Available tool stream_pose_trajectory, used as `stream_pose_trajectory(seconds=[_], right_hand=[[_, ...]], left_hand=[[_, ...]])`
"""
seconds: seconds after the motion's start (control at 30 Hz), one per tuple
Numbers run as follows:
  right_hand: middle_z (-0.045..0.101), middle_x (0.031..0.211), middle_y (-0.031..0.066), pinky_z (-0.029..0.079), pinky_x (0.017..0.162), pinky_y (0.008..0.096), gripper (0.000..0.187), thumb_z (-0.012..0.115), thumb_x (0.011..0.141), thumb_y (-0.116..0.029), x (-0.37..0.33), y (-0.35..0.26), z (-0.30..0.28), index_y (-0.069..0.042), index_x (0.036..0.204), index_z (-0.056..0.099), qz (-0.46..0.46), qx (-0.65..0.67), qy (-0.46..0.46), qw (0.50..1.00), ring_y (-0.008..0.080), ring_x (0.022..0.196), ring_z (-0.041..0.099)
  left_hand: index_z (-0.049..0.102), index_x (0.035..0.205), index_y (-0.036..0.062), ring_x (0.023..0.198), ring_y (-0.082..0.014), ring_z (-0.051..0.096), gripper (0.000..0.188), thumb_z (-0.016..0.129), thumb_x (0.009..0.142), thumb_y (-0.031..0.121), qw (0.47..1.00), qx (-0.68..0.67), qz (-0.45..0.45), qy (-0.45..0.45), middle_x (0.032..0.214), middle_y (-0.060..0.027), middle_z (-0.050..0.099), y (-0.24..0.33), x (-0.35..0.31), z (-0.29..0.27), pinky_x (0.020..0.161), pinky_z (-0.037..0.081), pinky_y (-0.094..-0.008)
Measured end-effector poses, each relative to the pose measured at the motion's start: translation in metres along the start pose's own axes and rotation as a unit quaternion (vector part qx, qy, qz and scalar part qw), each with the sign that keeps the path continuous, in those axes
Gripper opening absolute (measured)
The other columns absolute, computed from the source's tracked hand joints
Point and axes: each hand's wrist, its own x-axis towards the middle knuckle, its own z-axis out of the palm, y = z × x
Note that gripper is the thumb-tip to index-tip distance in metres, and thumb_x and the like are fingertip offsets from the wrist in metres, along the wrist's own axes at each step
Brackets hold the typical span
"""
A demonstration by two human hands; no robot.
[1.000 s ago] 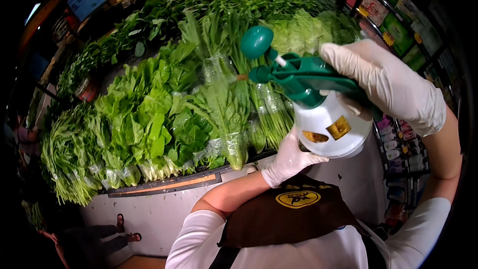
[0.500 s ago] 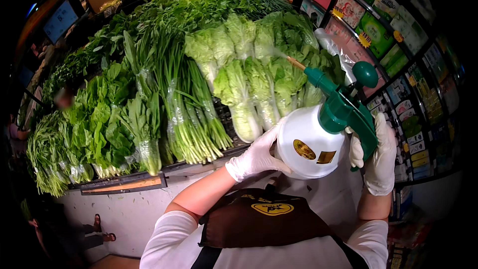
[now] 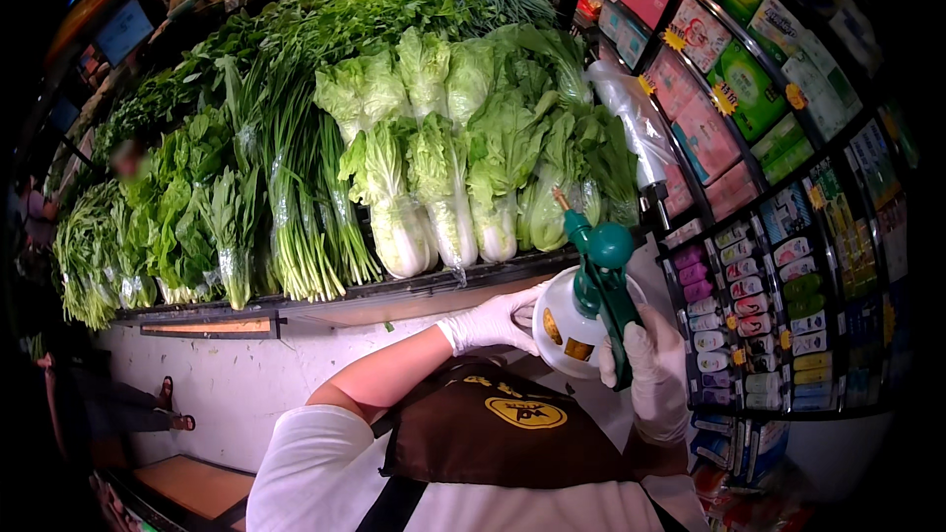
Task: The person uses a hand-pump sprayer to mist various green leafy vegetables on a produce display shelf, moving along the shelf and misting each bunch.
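Holds a spray bottle (image 3: 568, 302), white-tanked with a green pump head (image 3: 589, 288), just before the front edge of the vegetable surface (image 3: 394, 294), near the surface's right end. Has the left grip (image 3: 496, 323), white-gloved, cupped half open against the tank's left side in front of the surface, curling partly behind the tank and out of sight there. Has the right grip (image 3: 647, 360), gloved likewise, closed around the green handle (image 3: 611, 315), farther right along the surface's front. Cannot tell whether pressing the trigger. Points the brown-tipped nozzle (image 3: 560, 199) toward leafy greens (image 3: 552, 212) at the surface's right end. Faces pale-leaved cabbages (image 3: 399, 187) in two rows on the surface's right part, long-stemmed green bundles (image 3: 305, 207) near its middle, and broad-leaved greens (image 3: 182, 177) on its left part. Stands near a roll of clear plastic (image 3: 636, 133) at the surface's right edge and packed shelves (image 3: 778, 315) to the right of the surface. Wears a brown apron (image 3: 443, 448) with a yellow emblem, in front of the surface. Shares the pale floor (image 3: 236, 394), before the surface's left part, with another person's sandalled feet (image 3: 175, 414).
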Motion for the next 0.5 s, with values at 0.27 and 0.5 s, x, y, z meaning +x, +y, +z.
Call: stream_pose_trajectory(seconds=[0.27, 0.5], right_hand=[[0.053, 0.068, 0.0017, 0.037, 0.05, 0.0198, 0.028, 0.05, 0.095, -0.024, 0.033, 0.018, 0.016, 0.002, 0.103, 0.049, -0.03, -0.018, -0.158, 0.987, 0.0057, 0.054, 0.045], [0.052, 0.066, 0.0007, 0.039, 0.049, 0.0215, 0.026, 0.05, 0.095, -0.024, 0.034, 0.018, 0.033, 0.001, 0.101, 0.05, -0.08, -0.069, -0.19, 0.976, 0.0057, 0.053, 0.047]], left_hand=[[0.023, 0.135, 0.0134, 0.119, -0.0186, 0.042, 0.105, 0.089, 0.054, 0.019, 0.964, 0.169, 0.157, 0.134, 0.129, -0.0061, 0.042, -0.022, -0.016, 0.001, 0.1, 0.038, -0.0364], [0.019, 0.14, 0.0144, 0.125, -0.0181, 0.039, 0.108, 0.087, 0.057, 0.02, 0.972, 0.125, 0.133, 0.148, 0.137, -0.0056, 0.038, -0.001, -0.034, 0.008, 0.104, 0.036, -0.0381]])
